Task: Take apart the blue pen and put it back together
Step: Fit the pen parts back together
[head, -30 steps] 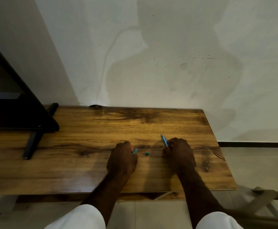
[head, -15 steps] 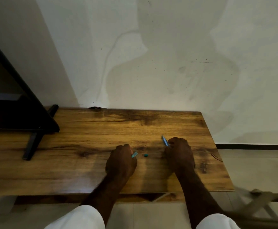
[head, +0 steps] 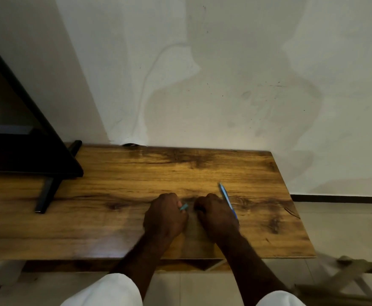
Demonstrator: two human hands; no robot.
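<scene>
Left hand (head: pixel 165 216) is resting on the wooden surface (head: pixel 114 228), pinching a small teal pen piece (head: pixel 184 206) at its fingertips. Right hand (head: pixel 217 215) is lying just beside it at 3 o'clock, fingers curled. Blue pen barrel (head: pixel 226 198) is running along that hand's 3 o'clock edge, far end pointing to 11 o'clock; cannot tell whether it is being gripped. Black screen (head: pixel 15 129) is standing at 10 o'clock.

Grained wood, plastic, cloth and paint.
The counter (head: pixel 114 228) is wood-grained with a soft sheen; the pen (head: pixel 226 198) and teal piece (head: pixel 184 206) look like smooth plastic; the sleeves (head: pixel 110 292) are white cloth; the wall (head: pixel 224 74) is matt, blotchy paint; the screen (head: pixel 8 102) is glossy black.
</scene>
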